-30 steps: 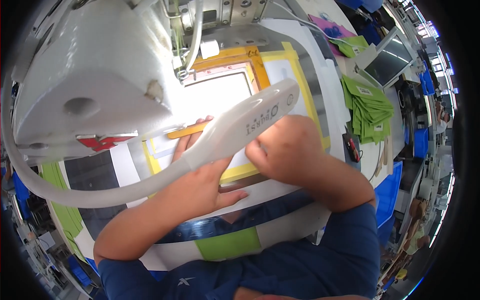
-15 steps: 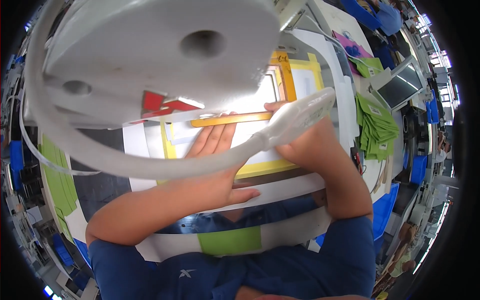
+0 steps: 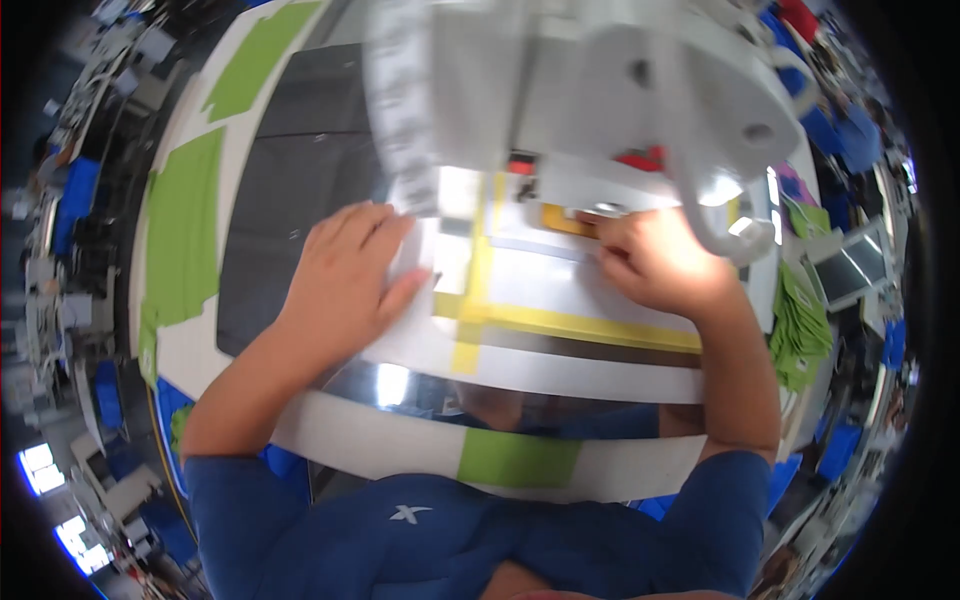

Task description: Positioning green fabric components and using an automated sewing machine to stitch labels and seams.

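Observation:
My left hand (image 3: 345, 265) rests at the edge of a white sheet, beside a dark grey panel (image 3: 290, 190). Its fingers are bent slightly and the thumb stands apart, with nothing visible between them. The lower end of a blurred white strip (image 3: 400, 110) comes close to its fingertips; whether they touch, I cannot tell. My right hand (image 3: 660, 260) has curled fingers at the end of an orange-yellow frame (image 3: 570, 220), gripping it. Most of that frame is hidden under the white machine head (image 3: 610, 90). Beneath lies a white work sheet (image 3: 560, 280) bordered with yellow tape (image 3: 590, 325).
The machine's thick white hose (image 3: 690, 150) hangs over my right wrist. Green sheets (image 3: 185, 225) lie along the left table edge, and a stack of green pouches (image 3: 800, 325) is at the right. Beyond stands a screen (image 3: 850, 265). A reflective strip (image 3: 420, 390) runs along the front.
My left hand has left the frame and moved to the left. The right hand stays at the frame. The view has turned, so the machine now appears further right.

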Available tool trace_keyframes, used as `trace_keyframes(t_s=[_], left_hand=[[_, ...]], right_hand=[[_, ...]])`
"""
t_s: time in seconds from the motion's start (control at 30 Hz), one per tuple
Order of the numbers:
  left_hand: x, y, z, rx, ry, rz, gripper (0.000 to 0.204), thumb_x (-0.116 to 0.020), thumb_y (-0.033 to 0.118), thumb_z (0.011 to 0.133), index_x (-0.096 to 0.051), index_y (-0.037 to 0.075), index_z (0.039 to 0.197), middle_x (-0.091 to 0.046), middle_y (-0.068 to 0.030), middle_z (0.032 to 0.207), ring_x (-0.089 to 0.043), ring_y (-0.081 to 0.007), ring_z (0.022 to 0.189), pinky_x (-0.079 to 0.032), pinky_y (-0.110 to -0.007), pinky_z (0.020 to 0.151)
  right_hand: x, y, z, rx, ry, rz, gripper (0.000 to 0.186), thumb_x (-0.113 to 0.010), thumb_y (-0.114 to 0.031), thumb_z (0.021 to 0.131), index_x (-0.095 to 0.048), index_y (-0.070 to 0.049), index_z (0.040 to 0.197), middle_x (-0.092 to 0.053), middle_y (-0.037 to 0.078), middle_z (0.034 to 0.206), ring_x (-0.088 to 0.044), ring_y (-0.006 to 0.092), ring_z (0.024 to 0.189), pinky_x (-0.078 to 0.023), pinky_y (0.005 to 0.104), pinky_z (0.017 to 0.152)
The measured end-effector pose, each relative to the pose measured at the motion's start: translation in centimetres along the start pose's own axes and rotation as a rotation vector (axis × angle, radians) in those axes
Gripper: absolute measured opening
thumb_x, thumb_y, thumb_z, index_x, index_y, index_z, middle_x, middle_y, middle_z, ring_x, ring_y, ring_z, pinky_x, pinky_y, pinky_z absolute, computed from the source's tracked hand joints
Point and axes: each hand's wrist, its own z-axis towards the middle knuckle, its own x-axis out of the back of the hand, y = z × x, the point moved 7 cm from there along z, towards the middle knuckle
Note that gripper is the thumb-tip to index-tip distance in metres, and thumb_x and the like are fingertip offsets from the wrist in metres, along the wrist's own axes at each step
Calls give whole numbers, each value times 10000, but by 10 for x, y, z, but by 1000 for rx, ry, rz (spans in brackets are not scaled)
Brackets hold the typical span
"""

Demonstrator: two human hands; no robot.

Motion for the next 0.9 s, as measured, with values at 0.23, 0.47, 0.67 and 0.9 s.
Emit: trace_keyframes(t_s=[0.23, 0.47, 0.67, 0.9], left_hand=[[54, -203, -64, 581, 332, 321, 250, -649, 191, 980, -744, 19, 1134, -733, -215, 1093, -689, -428, 1058, -537, -517, 955], [71, -304, -110, 839, 184, 338, 299, -685, 153, 906, -747, 22, 1168, -748, -250, 1113, -710, -418, 1078, -554, -513, 962], [79, -311, -107, 801, 146, 385, 447, -689, 105, 865, -689, 13, 1302, -751, -272, 1108, -719, -445, 1061, -558, -523, 954], [77, -300, -94, 791, 11, 405, 361, -639, 68, 895, -691, 45, 1251, -741, -294, 1067, -719, -463, 1046, -552, -546, 923]], right_hand=[[1, -13, -23, 68, 265, 34, 237, -767, -168, 866, -603, -18, 781, -766, 191, 1117, -724, 330, 759, -573, 415, 678], [5, -6, -79, 13, 398, 135, 460, -762, -418, 923, -566, -25, 786, -746, 177, 1147, -670, 305, 679, -526, 386, 612], [-12, -7, -92, 40, 306, 100, 579, -695, -574, 956, -600, -26, 796, -739, 184, 1099, -692, 323, 704, -534, 391, 614], [-19, -13, -95, 62, 311, 99, 624, -680, -622, 951, -628, -18, 800, -735, 177, 1069, -706, 338, 740, -550, 408, 644]])
